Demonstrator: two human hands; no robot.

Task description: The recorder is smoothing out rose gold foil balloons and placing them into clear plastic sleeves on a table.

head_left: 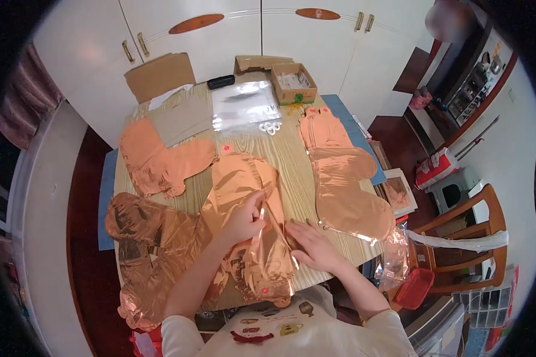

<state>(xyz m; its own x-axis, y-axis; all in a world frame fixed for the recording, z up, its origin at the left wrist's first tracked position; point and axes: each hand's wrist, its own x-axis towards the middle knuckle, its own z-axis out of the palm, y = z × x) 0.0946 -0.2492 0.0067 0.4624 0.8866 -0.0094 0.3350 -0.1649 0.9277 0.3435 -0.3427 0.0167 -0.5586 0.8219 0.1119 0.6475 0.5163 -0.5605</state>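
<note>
A flat, uninflated rose-gold foil balloon (237, 174) lies in front of me, partly folded over, with a raised crease running down its middle. My left hand (244, 221) is on this balloon, its fingers curled at the crease; the fingertips are partly hidden by the foil. Just right of the crease my right hand (317, 247) lies flat with its fingers stretched out, touching the foil's edge and the table. Another flat foil balloon (161, 160) is at the far left. Crumpled foil balloons (155, 232) spread over the near left. On the right lie stacked flat foil balloons (345, 184).
At the back of the wood-grain table (292, 172) are clear plastic bags (238, 110), white rings (270, 127), a small cardboard box (294, 86), a black case (221, 82) and a cardboard piece (159, 77). White cabinets (315, 47) stand behind. A wooden chair (488, 226) is at the right.
</note>
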